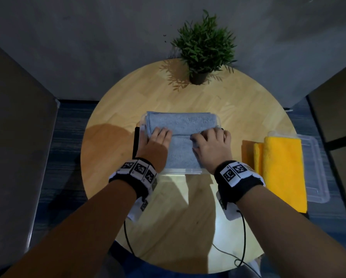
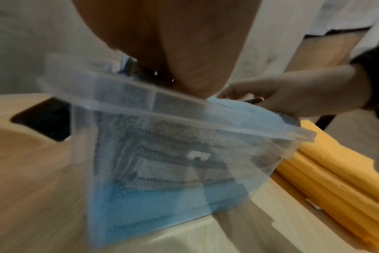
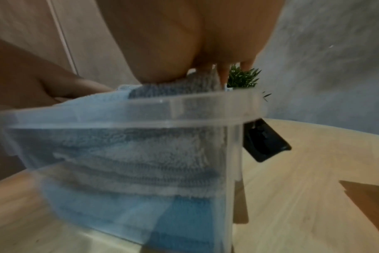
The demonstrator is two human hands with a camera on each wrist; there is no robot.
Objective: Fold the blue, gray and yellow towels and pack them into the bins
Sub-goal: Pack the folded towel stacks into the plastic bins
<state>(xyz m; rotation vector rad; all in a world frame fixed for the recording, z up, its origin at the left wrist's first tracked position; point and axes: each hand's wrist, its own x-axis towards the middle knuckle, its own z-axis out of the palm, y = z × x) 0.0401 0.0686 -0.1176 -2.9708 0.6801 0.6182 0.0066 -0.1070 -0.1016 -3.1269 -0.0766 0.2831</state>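
Note:
A clear bin point(image 1: 180, 171) stands mid-table, filled to its rim point(image 2: 184, 109). Through its wall a blue towel point(image 3: 184, 219) lies at the bottom with the folded gray towel point(image 1: 180, 121) on top. My left hand point(image 1: 162, 133) presses flat on the gray towel's left part. On the right part, my right hand point(image 1: 202, 137) has its fingers curled into a bunched fold. A folded yellow towel point(image 1: 282, 169) lies at the table's right edge, apart from both hands.
The yellow towel rests on a second clear bin or lid point(image 1: 316, 173). A black flat object point(image 1: 137, 143) sits against the bin's left side. A potted plant point(image 1: 204, 49) stands at the table's far edge. Bare wood point(image 1: 178, 217) lies between me and the bin.

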